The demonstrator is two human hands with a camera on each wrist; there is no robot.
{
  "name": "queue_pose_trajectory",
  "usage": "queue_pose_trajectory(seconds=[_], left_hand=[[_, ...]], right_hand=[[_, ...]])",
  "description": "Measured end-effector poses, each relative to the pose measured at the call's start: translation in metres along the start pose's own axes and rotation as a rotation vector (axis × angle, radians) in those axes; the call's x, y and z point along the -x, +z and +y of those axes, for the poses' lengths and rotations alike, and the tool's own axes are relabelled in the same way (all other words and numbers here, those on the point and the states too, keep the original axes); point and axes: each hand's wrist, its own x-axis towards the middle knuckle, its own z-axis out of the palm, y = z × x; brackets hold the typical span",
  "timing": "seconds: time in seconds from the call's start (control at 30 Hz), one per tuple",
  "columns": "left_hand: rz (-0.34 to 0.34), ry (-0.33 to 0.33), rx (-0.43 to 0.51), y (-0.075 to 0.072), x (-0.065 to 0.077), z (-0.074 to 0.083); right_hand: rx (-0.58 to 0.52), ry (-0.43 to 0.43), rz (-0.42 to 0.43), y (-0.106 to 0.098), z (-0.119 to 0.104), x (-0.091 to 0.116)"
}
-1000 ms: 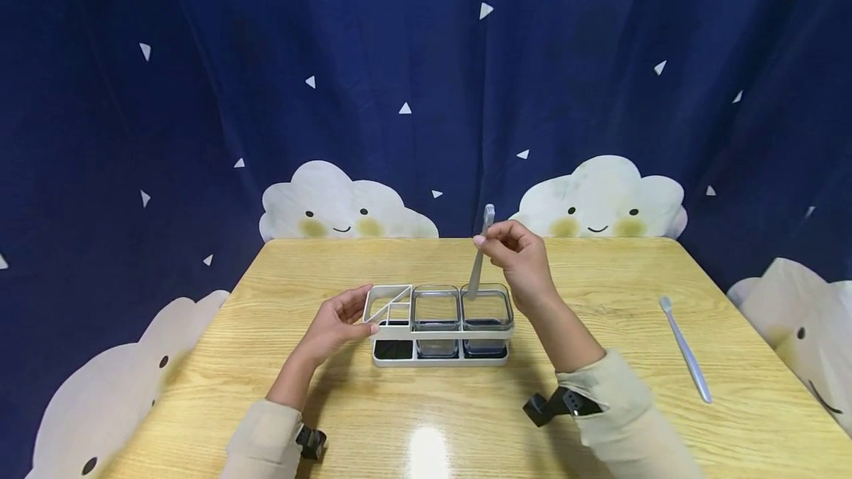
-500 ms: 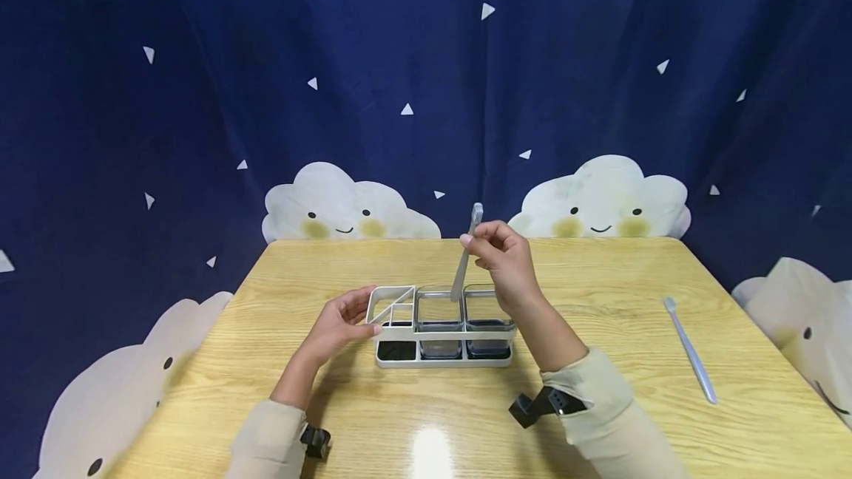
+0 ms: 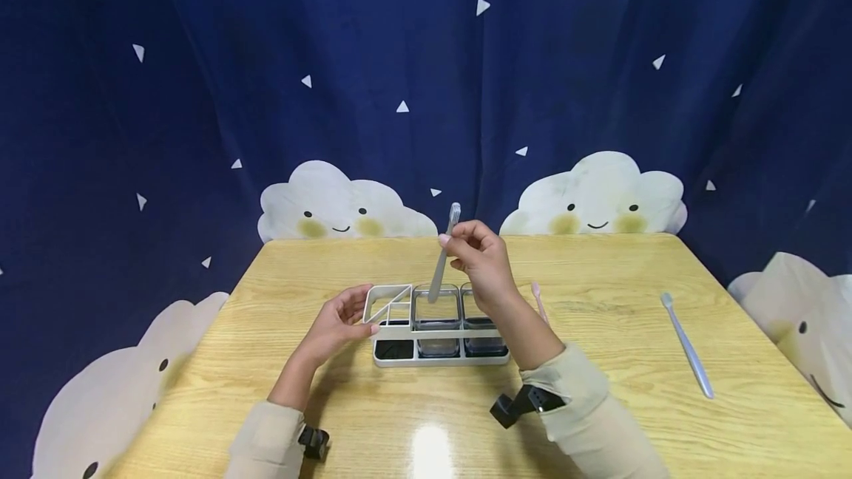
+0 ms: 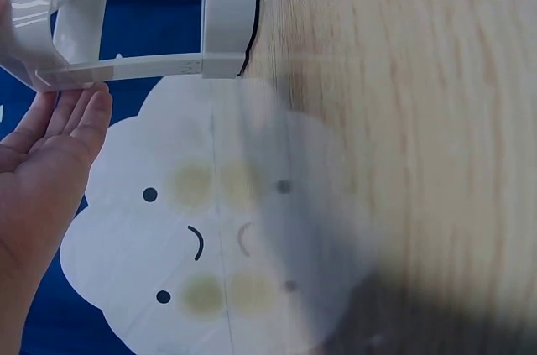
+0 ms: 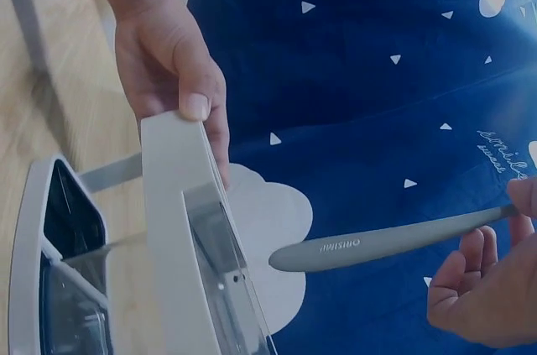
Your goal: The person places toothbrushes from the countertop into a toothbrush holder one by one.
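A white toothbrush holder (image 3: 459,361) stands on the table, with a divided section at its left and two clear cups beside it. My left hand (image 3: 338,325) grips the holder's left end, thumb in front and fingers behind. In my right hand (image 3: 482,265) a grey toothbrush (image 3: 437,276) is pinched near its bristle end, head up and handle pointing down. The handle's lower end overlaps the middle cup (image 3: 444,309) in the head view. The right wrist view shows the handle (image 5: 361,247) held above the rim. Partly behind my right wrist is the right cup (image 3: 474,309).
A pink toothbrush (image 3: 538,298) lies right of the holder, partly hidden by my right forearm. Farther right, a light blue toothbrush (image 3: 688,346) lies on the wooden table (image 3: 599,287). A dark blue curtain (image 3: 426,58) hangs behind the table.
My right hand has moved left with the grey toothbrush, from over the right cup to over the middle cup. The pink toothbrush has come into view. My left hand stays on the holder.
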Motion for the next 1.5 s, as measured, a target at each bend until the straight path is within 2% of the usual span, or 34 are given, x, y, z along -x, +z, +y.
queue_pose_trajectory(seconds=[0.3, 0.5, 0.8, 1.0, 1.2, 1.5], left_hand=[[-0.001, -0.001, 0.019, -0.002, -0.001, 0.005], [0.004, 0.002, 0.033, -0.002, -0.002, 0.004], [-0.006, -0.001, 0.051, 0.000, -0.002, 0.001], [0.003, -0.005, 0.036, 0.000, 0.000, 0.000], [0.001, -0.003, 0.026, -0.001, 0.000, 0.000], [0.001, 0.001, 0.028, -0.001, -0.001, -0.001]], right_hand=[[-0.043, -0.002, -0.013, 0.012, 0.004, -0.001], [-0.018, 0.040, -0.012, 0.020, 0.010, -0.002], [0.011, 0.107, 0.006, 0.019, 0.027, -0.001], [0.042, 0.092, -0.012, 0.017, 0.037, -0.001], [0.131, 0.065, -0.025, 0.017, 0.045, 0.000], [0.195, 0.018, -0.088, 0.018, 0.055, 0.000]])
